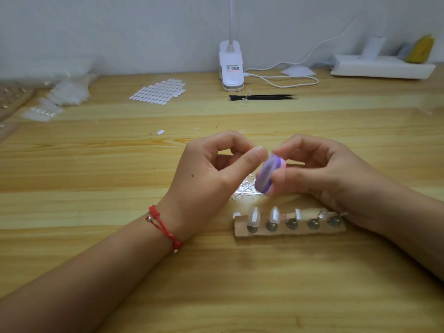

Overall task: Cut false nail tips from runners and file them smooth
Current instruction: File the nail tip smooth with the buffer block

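Mid-filing, we judge: right hand [319,171] grips the purple file [268,175], and left hand [211,169] pinches what we take for a nail tip [260,148] against it. Cut runners [245,188] lie under both hands. On the holder strip [288,233] nearer us, two tips [254,217] are mounted and three posts look unfilled.

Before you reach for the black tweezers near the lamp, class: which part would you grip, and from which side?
Probably the broad left half of the black tweezers, pinched across their width from above. They lie flat on the table, running left to right with sharp tips pointing right, so this grip stays clear of the tips.
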`<state>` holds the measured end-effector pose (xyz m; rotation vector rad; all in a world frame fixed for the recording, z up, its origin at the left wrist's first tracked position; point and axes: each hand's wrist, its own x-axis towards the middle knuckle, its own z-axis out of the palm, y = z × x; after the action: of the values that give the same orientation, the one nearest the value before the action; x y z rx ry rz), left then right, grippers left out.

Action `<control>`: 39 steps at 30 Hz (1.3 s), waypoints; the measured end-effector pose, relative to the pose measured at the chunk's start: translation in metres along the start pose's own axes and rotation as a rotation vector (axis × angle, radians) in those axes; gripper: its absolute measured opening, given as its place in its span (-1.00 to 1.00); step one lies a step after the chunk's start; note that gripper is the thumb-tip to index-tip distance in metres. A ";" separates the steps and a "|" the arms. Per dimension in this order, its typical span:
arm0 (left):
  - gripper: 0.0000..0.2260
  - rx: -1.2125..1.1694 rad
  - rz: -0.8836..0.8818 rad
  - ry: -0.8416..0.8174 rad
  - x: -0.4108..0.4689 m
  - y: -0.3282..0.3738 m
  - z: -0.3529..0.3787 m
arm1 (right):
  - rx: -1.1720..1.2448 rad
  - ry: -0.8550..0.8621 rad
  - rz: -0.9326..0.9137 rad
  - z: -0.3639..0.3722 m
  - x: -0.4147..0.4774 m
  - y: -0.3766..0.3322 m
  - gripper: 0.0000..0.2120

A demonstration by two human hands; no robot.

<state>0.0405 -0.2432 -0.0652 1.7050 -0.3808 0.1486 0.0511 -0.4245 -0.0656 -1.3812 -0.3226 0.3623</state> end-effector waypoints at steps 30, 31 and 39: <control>-0.86 -0.018 -0.016 -0.010 0.000 0.001 0.000 | 0.021 -0.027 0.028 0.000 0.000 -0.001 -0.75; -0.87 -0.023 -0.019 -0.019 0.000 0.001 0.000 | 0.057 -0.009 0.022 -0.002 0.001 -0.001 -0.75; -0.87 -0.048 -0.021 -0.053 0.000 0.003 0.000 | 0.138 0.059 0.006 -0.001 0.002 0.000 -0.80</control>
<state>0.0391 -0.2437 -0.0626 1.6680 -0.4023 0.0786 0.0536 -0.4248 -0.0655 -1.2555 -0.2408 0.3418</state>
